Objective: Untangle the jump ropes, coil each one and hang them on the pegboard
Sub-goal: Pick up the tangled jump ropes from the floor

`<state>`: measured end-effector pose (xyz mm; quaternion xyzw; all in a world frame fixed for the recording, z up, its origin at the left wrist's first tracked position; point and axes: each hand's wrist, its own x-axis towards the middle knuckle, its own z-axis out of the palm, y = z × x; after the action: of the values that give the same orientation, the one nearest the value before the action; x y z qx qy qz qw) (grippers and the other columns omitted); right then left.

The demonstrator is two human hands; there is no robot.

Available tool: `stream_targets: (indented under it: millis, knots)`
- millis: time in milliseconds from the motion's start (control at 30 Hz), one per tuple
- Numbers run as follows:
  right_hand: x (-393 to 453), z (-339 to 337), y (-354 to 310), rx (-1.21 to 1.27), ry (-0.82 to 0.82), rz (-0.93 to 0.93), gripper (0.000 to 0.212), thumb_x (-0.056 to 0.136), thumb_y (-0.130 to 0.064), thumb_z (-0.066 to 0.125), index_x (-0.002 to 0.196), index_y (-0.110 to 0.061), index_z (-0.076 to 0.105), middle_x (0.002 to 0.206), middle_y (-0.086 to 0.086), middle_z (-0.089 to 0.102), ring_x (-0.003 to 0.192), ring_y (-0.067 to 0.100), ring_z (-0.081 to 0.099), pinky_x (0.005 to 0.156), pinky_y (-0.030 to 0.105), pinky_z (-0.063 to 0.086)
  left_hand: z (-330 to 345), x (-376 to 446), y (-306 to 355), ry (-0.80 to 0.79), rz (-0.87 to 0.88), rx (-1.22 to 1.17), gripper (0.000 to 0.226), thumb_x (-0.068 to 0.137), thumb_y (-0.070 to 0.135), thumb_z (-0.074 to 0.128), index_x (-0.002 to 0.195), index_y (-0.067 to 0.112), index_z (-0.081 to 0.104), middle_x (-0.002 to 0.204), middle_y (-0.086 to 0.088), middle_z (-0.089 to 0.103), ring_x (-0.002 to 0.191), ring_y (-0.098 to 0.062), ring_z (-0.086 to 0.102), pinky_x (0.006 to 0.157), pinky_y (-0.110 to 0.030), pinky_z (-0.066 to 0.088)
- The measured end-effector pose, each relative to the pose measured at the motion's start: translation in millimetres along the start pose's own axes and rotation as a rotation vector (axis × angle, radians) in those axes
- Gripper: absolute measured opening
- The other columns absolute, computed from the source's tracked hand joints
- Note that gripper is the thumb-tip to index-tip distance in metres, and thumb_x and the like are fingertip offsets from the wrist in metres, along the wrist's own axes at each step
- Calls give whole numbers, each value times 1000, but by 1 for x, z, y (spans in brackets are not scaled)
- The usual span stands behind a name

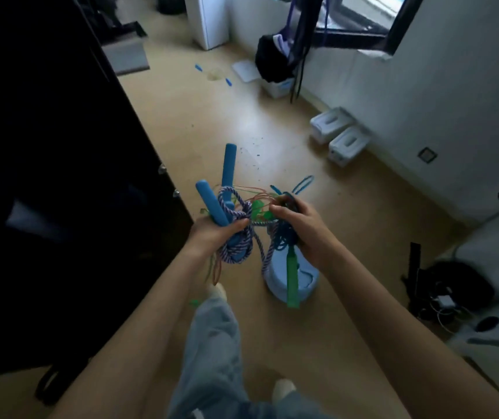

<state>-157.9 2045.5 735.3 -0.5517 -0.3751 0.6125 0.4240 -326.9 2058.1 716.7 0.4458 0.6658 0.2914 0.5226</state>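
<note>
Above a tan floor point(181, 116), beside a dark cabinet point(46, 176), a person holds a knot of jump ropes at waist height. The left hand point(212, 234) grips two blue foam handles point(216, 207), which stick up and away from the knot, along with loops of a purple-and-white braided rope point(236, 207). To the right of the handles, the right hand point(299, 225) clutches a bundle of thin blue cord point(284, 234), fingers curled round it. A green handle point(292, 282) hangs below that bundle, in front of a pale blue stool point(308, 285) on the floor. Thin orange cord point(251, 190) arcs between the two hands, and more of it dangles below the left hand.

The work looks to be at the untangling stage, with nothing coiled and no pegboard in view. Done well, the step calls for slack rather than tension: pulling the hands apart would likely tighten the crossings. A sounder course is to pick one rope, probably the thick braided one joined to the blue handles, and feed its handles back through the loops one crossing at a time.

The foam handles look soft, matte and cylindrical, easy to hold. The braided rope appears thick and twisted, likely to hold its loops. The blue and orange cords look thin and smooth, the kind to snag and kink. The green handle seems hard plastic, slim and tapered.
</note>
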Motion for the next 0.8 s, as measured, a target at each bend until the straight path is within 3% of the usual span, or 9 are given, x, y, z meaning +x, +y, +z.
stream_targets:
  millis: [100, 167, 200, 267, 333, 433, 533, 667, 800]
  knots:
    - [44, 2, -9, 80, 96, -29, 8, 87, -3, 59, 91, -9, 56, 87, 9, 58, 73, 17, 55, 63, 26, 46, 1, 59, 25, -94, 2, -13, 40, 71, 23, 77, 103, 4, 63, 100, -11, 68, 92, -23, 64, 84, -36, 54]
    - [69, 2, -19, 131, 112, -23, 24, 84, -8, 65, 105, -9, 54, 99, 10, 60, 83, 19, 60, 69, 29, 52, 3, 92, 50, -248, -35, -108, 42, 76, 22, 73, 110, 1, 60, 95, -11, 69, 84, -21, 66, 69, -29, 56]
    - [81, 1, -24, 89, 114, -26, 35, 80, -14, 70, 111, -12, 53, 106, 9, 60, 91, 20, 62, 76, 31, 54, 5, 107, 65, -355, -73, -179, 40, 80, 23, 68, 113, 3, 58, 92, -9, 70, 80, -20, 67, 63, -27, 56]
    - [105, -2, -34, -225, 172, -26, 60, 69, -29, 80, 119, -20, 48, 119, 7, 52, 109, 22, 56, 93, 36, 50, 8, 134, 95, -583, -150, -292, 30, 88, 29, 56, 112, 10, 57, 84, -4, 73, 74, -16, 69, 57, -27, 55]
    - [130, -12, -44, -449, 284, -8, 83, 58, -37, 85, 125, -18, 39, 124, 10, 46, 118, 26, 48, 102, 42, 41, 18, 159, 120, -777, -180, -323, 28, 91, 31, 48, 111, 14, 57, 88, -2, 73, 77, -14, 69, 59, -26, 55]
    - [165, -38, -52, -334, 538, -12, 83, 57, -30, 87, 122, -12, 40, 124, 12, 52, 116, 28, 51, 99, 46, 43, 46, 194, 154, -987, -161, -200, 35, 95, 32, 40, 117, 10, 57, 102, -7, 66, 82, -16, 63, 66, -27, 51]
    - [201, -73, -57, -329, 785, 38, 74, 62, -30, 85, 121, -11, 45, 119, 6, 59, 109, 23, 57, 91, 37, 48, 84, 236, 190, -987, -18, 46, 25, 97, 26, 41, 113, 15, 56, 105, -6, 60, 83, -12, 57, 71, -26, 49]
    - [263, -135, -60, -253, 1038, 77, 65, 66, -25, 82, 117, -7, 47, 115, 11, 60, 106, 27, 58, 90, 42, 48, 146, 315, 233, -841, 122, 269, 23, 94, 12, 45, 112, 15, 59, 108, -3, 60, 95, -15, 54, 89, -38, 49]
    - [312, -202, -73, -348, 1182, 145, 63, 68, -24, 81, 119, -8, 46, 118, 11, 57, 104, 28, 58, 80, 35, 48, 221, 386, 264, -889, 189, 410, 25, 92, 12, 46, 111, 12, 61, 103, -3, 61, 89, -12, 54, 74, -23, 47]
